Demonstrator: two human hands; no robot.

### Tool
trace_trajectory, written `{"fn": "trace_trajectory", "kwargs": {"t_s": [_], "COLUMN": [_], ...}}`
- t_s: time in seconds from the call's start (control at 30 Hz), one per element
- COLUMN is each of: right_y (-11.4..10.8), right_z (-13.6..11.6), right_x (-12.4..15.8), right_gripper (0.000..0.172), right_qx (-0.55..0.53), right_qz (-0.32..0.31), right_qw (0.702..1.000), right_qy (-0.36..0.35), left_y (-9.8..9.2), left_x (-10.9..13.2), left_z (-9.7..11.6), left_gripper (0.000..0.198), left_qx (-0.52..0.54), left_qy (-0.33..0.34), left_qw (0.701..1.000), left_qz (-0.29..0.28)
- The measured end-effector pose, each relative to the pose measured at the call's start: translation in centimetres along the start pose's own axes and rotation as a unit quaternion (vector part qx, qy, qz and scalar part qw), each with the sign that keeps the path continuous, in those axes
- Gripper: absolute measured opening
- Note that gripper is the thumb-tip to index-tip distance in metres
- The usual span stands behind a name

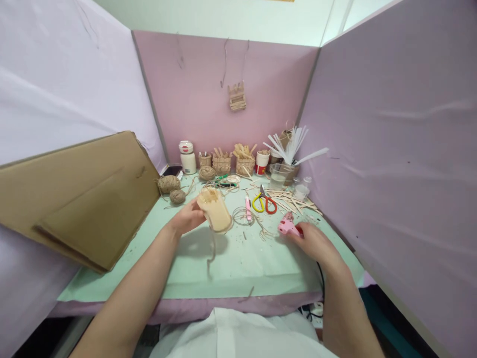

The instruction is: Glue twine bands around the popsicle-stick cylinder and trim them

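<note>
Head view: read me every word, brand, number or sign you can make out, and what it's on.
No text can be read.
White jar: red mark near the top, too small to read.
Red-and-white cup: yellowish marking, too blurred to read.
Pink glue gun, pale piece: no legible lettering.

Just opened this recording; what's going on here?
The person's left hand holds up a flat, cream-coloured, hourglass-shaped piece, with brown twine hanging below it. The right hand grips a pink glue gun, apart from that piece. On the pale green tabletop beyond lie scissors with one yellow and one red handle.
</note>
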State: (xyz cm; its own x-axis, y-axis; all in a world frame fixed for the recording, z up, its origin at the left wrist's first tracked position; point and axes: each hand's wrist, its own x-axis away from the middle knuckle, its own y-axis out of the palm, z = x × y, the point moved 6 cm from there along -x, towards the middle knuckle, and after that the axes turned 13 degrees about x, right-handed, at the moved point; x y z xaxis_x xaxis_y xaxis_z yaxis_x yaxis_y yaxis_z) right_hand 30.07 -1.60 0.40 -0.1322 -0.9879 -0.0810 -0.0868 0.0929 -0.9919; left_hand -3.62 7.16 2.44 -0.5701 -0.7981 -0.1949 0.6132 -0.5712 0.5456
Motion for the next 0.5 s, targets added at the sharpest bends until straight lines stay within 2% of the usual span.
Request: {"fn": "trace_trajectory", "kwargs": {"t_s": [0.13, 0.3, 0.4, 0.5], "right_y": [-1.4, -1.7, -1.3, -0.6], "right_z": [-0.4, -0.7, -0.7, -1.1], "right_x": [0.1, -0.4, -0.8, -1.0], "right_gripper": [0.035, 0.035, 0.034, 0.031], "right_qx": [-0.096, -0.166, -0.162, -0.108], "right_qz": [0.072, 0.108, 0.11, 0.099], "right_qw": [0.993, 0.98, 0.981, 0.989], "right_qy": [-0.018, -0.016, 0.001, 0.017], "left_y": [1.2, 1.9, 1.7, 1.4], "left_x": [0.0, -0.1, -0.2, -0.3], "left_z": [-0.8, -1.1, -1.6, -2.0], "left_gripper": [0.073, 0.072, 0.074, 0.077], "left_qx": [-0.134, -0.244, -0.269, -0.286], "left_qy": [-0.075, -0.111, -0.121, -0.127], "left_qw": [0.988, 0.961, 0.953, 0.947], "left_qz": [-0.036, -0.065, -0.072, -0.071]}}
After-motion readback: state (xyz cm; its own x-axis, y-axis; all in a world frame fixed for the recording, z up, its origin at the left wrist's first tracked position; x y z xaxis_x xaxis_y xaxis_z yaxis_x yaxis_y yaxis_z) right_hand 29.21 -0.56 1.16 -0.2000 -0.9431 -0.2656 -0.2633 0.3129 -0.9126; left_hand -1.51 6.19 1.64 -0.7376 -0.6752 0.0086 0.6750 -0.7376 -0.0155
